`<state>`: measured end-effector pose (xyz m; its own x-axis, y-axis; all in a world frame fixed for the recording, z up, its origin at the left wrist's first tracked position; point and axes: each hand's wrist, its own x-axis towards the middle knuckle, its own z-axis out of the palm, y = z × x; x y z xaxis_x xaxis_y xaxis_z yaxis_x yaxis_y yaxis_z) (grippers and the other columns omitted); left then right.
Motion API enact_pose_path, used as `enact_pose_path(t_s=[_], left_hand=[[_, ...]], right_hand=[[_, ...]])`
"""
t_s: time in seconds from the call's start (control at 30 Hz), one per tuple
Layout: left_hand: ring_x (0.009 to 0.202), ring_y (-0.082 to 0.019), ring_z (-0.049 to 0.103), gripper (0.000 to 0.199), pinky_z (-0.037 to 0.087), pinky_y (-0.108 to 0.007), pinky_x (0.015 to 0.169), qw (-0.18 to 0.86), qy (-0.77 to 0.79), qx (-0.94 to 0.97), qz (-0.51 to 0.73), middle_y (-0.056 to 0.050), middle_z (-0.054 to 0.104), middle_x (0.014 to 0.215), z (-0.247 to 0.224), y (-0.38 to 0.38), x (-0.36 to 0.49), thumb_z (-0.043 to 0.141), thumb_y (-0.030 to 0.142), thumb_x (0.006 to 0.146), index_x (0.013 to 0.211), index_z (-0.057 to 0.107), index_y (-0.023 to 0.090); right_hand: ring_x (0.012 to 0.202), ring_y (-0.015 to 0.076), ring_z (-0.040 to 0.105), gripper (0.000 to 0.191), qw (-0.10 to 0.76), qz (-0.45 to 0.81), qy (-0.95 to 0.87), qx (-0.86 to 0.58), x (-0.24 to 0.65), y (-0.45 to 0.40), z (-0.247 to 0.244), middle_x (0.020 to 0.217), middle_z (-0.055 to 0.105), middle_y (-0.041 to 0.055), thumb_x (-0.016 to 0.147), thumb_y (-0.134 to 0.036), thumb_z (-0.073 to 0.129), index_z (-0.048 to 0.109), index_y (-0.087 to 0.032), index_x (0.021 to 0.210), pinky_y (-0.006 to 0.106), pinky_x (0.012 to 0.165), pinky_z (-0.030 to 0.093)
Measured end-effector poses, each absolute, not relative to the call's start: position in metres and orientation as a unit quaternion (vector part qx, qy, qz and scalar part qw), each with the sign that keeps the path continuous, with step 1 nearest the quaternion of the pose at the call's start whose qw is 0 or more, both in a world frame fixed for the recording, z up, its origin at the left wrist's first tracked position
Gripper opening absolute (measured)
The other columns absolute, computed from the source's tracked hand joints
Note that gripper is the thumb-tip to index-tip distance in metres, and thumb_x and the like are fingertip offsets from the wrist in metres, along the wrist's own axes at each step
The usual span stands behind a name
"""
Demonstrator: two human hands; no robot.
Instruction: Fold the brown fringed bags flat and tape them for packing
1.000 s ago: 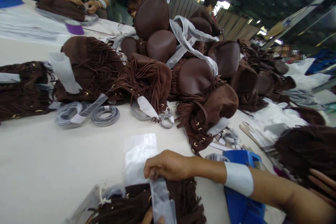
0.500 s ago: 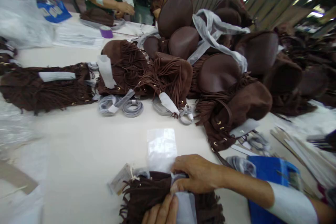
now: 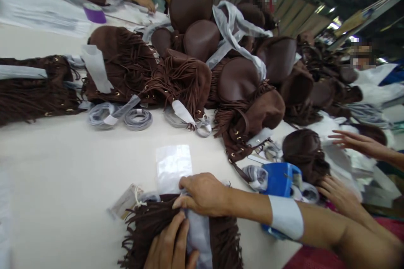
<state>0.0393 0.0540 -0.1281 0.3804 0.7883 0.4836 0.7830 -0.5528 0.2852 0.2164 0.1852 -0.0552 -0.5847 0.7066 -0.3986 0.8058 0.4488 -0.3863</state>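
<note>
A dark brown fringed bag [image 3: 225,235] lies at the bottom of the view, with a pale translucent wrapping strip [image 3: 200,239] running down its front. My right hand [image 3: 205,195] reaches in from the right, thumb and fingers pinched on this strip at the bag's top edge. Stretched over the fringe beside the strip, the fingers of my left hand [image 3: 168,243] rest on the bag. A tag [image 3: 123,201] on white string sticks out at the bag's upper left. Just beyond the bag lies a clear plastic sachet [image 3: 173,166].
Brown bags [image 3: 233,80] are heaped across the back of the white table [image 3: 63,168]. Coiled wrapped straps [image 3: 138,119] lie before them. At right stands a blue container [image 3: 279,178]; a co-worker's hands [image 3: 337,193] are near another brown bag [image 3: 303,147]. Purple tape [image 3: 94,12] lies far left.
The view has swung to the right. A co-worker's hands and a brown bag now show at right. My right hand stays at the bag's top edge; my left-hand fingers show more fully.
</note>
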Motion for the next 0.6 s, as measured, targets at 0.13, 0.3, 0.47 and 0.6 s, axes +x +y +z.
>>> enact_pose_path(t_s=[0.13, 0.3, 0.47, 0.6], left_hand=[[0.106, -0.021, 0.061, 0.046, 0.047, -0.031, 0.088, -0.002, 0.43, 0.866, 0.254, -0.011, 0.063, 0.128, -0.112, 0.061, 0.037, 0.058, 0.038, 0.09, 0.129, 0.055, 0.015], [0.106, -0.023, 0.058, 0.051, 0.046, -0.034, 0.083, -0.042, 0.392, 0.893, 0.218, -0.01, 0.059, 0.136, -0.105, 0.063, 0.035, 0.059, 0.039, 0.088, 0.132, 0.055, 0.014], [0.103, -0.022, 0.057, 0.049, 0.044, -0.033, 0.08, -0.068, 0.376, 0.894, 0.235, -0.005, 0.06, 0.136, -0.109, 0.062, 0.034, 0.059, 0.04, 0.088, 0.131, 0.058, 0.017], [0.098, -0.019, 0.058, 0.039, 0.043, -0.031, 0.075, -0.07, 0.369, 0.89, 0.256, 0.003, 0.063, 0.133, -0.119, 0.064, 0.036, 0.051, 0.041, 0.093, 0.127, 0.061, 0.025]], right_hand=[[0.083, 0.0199, 0.063, 0.04, 0.044, -0.191, 0.859, 0.473, 0.223, 0.177, -0.05, 0.097, 0.066, 0.0099, 0.101, -0.049, 0.036, 0.059, -0.016, 0.104, 0.03, 0.074, 0.045], [0.1, 0.0204, 0.06, 0.026, -0.077, -0.176, 0.846, 0.498, 0.231, 0.157, -0.035, 0.108, 0.067, 0.0098, 0.1, -0.034, 0.044, 0.06, -0.018, 0.114, 0.032, 0.087, 0.043], [0.091, 0.0199, 0.065, 0.027, 0.007, -0.285, 0.808, 0.515, 0.229, 0.16, -0.033, 0.099, 0.072, 0.0053, 0.095, -0.041, 0.053, 0.069, -0.021, 0.103, 0.028, 0.076, 0.044], [0.096, 0.0216, 0.065, 0.033, 0.028, -0.35, 0.816, 0.459, 0.228, 0.175, -0.033, 0.106, 0.071, 0.0063, 0.089, -0.045, 0.059, 0.068, -0.022, 0.112, 0.028, 0.079, 0.047]])
